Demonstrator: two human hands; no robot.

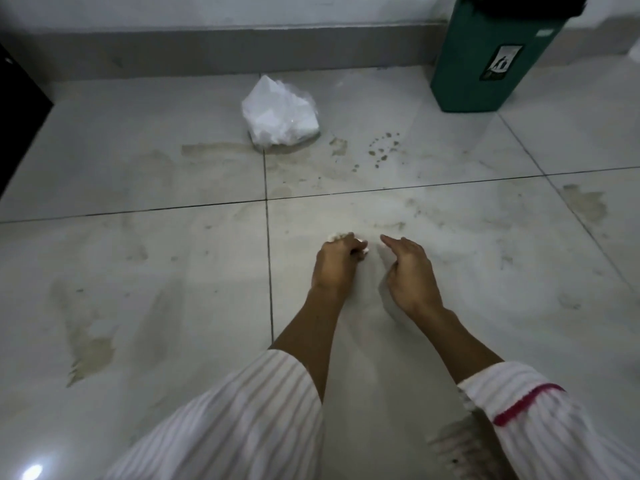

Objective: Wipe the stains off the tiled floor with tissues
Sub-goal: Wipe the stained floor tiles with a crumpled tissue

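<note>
Two bare forearms are seen, each ending in a bare hand: left hand (334,263), right hand (410,275). Loose white sleeves with thin pink vertical stripes are worn, pushed back to mid-forearm. A solid magenta band is noted on the right sleeve (530,407); the left sleeve (249,417) is plain striped.

Both arms reached forward and down, striped sleeves pushed above the wrists. The left hand (334,263) was curled into a fist; the right hand (410,273) hovered beside it, fingers extended.
</note>
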